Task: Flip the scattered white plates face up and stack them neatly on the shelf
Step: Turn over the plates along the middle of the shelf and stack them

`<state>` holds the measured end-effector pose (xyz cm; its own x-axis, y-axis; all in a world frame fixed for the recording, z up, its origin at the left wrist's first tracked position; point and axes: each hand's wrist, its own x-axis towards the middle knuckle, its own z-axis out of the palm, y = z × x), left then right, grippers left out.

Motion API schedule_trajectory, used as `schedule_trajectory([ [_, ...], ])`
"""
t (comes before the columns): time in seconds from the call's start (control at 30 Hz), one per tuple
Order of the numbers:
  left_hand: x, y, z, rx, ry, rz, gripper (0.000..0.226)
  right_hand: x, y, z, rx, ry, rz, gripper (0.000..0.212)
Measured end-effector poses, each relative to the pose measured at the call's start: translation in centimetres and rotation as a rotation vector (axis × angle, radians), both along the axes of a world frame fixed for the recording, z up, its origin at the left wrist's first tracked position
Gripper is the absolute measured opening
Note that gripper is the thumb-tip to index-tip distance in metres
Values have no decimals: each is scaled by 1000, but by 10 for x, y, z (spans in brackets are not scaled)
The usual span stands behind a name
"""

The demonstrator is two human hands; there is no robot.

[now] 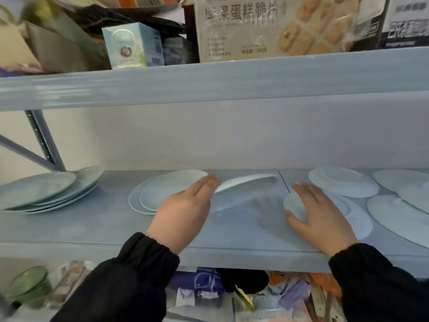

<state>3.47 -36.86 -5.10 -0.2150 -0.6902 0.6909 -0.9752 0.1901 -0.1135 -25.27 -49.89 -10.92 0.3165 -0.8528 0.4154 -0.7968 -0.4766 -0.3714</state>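
My left hand [185, 212] grips the near edge of a white plate [246, 184] and holds it tilted above the grey shelf [92, 224]. Just left of it lie two face-up plates [162, 194], one on the other. My right hand [318, 214] rests with spread fingers on a face-down plate [355, 217] to the right. Behind that lies another face-down plate [343, 182], and more overlap at the far right [394, 217]. A neat stack of several plates [46, 191] sits at the shelf's left end.
The upper shelf beam [209, 82] hangs low over the plates and carries snack boxes [255, 26] and a small carton [132, 45]. A metal upright [44, 140] stands behind the left stack. Packets and a green jar [27, 284] fill the shelf below.
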Motion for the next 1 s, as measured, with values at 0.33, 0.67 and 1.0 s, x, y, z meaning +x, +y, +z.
schedule_trajectory([
  [0.33,77,2,16,30,788,89,23,99,14,20,-72,38,209,83],
  [0.67,152,1,1,61,1681,2,35,149,16,-3,-22,54,259,70],
  [1.0,189,-19,-44,201,1868,183,27,147,12,-9,-2,9,217,69],
])
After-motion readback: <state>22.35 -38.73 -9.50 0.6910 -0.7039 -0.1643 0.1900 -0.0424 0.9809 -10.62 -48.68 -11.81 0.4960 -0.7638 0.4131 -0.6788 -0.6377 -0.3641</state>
